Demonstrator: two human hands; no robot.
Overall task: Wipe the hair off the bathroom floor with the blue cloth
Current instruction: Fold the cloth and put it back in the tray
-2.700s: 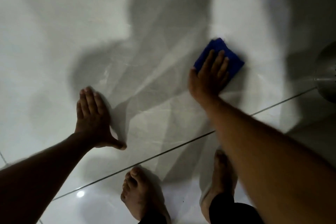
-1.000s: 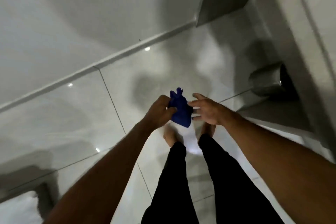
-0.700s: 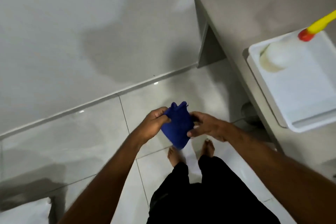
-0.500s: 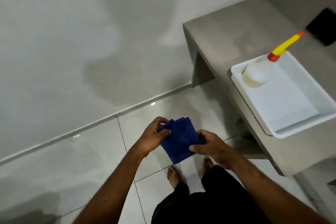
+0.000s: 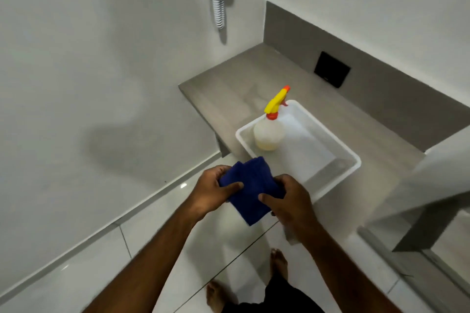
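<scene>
Head view looks down into a corner of a pale bathroom: glossy light-grey floor [image 5: 76,274] tiles with thin dark grout lines meet a plain white wall [image 5: 89,71] along a raised skirting strip. To the right, a grey stone desk [image 5: 229,89] runs along the wall with a matching upstand that carries a black plate [image 5: 332,69]. A white tray [image 5: 338,175] sits on the desk, and a spray bottle [image 5: 269,132] with a yellow and orange trigger stands upright in its far corner. A white coiled cord [image 5: 219,7] hangs on the wall above. The blue cloth [image 5: 251,190], folded, is held in the air just in front of the tray; the left hand [image 5: 213,192] pinches its left edge, thumb on top, and the right hand [image 5: 290,201] is closed on its right edge. Bare feet stand on the tiles below.
</scene>
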